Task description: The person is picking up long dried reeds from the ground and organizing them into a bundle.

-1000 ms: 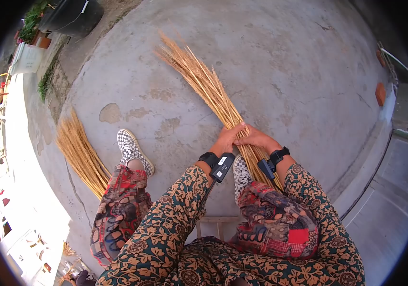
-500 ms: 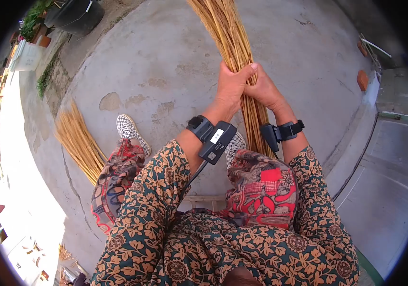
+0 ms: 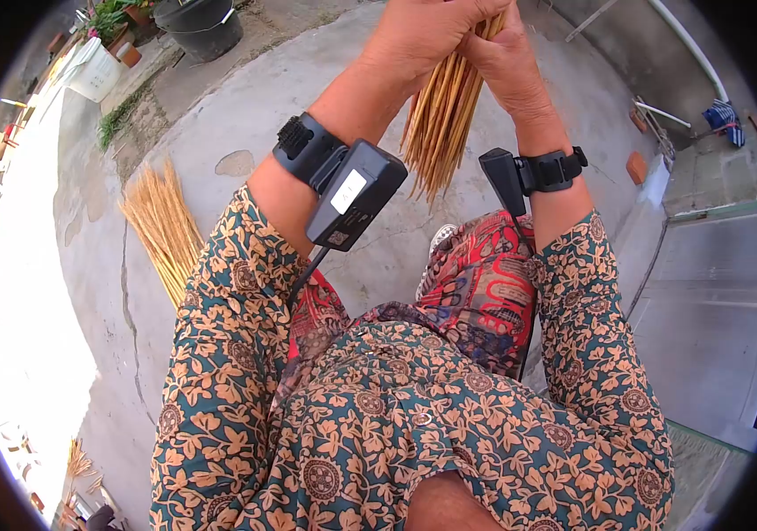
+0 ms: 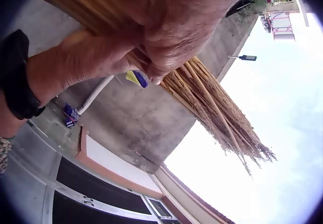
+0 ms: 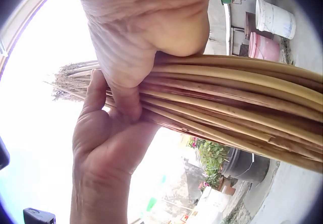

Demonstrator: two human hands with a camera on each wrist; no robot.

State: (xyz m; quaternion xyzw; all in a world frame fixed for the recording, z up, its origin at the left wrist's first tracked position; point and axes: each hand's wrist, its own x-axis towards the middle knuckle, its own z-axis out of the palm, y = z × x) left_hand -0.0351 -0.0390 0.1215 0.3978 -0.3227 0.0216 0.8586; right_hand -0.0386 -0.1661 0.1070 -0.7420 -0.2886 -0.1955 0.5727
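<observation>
Both hands grip one bundle of straw-coloured stalks (image 3: 445, 115) at the top of the head view, the left hand (image 3: 418, 40) beside the right hand (image 3: 509, 71). Cut ends point down toward the body. In the left wrist view, the feathery tops (image 4: 217, 108) spread out beyond the left hand (image 4: 176, 24), against wall and sky; the right hand (image 4: 83, 57) is close behind. The right wrist view shows the right hand (image 5: 146, 22) over the stalks (image 5: 232, 98) and the left hand (image 5: 111, 148) under them, fingers meeting. A second bundle (image 3: 162, 226) lies on the ground.
A black bucket (image 3: 200, 26), a white bucket (image 3: 93, 69) and potted plants stand at the upper left. Grey concrete (image 3: 352, 265) surrounds the feet. A brick (image 3: 636, 167) and white pipe (image 3: 664, 115) are at the right, near a pale panel (image 3: 706, 310).
Both hands have lifted the bundle up and away from the ground, to the top of the head view. The head view has shifted, showing more of the wall at the right.
</observation>
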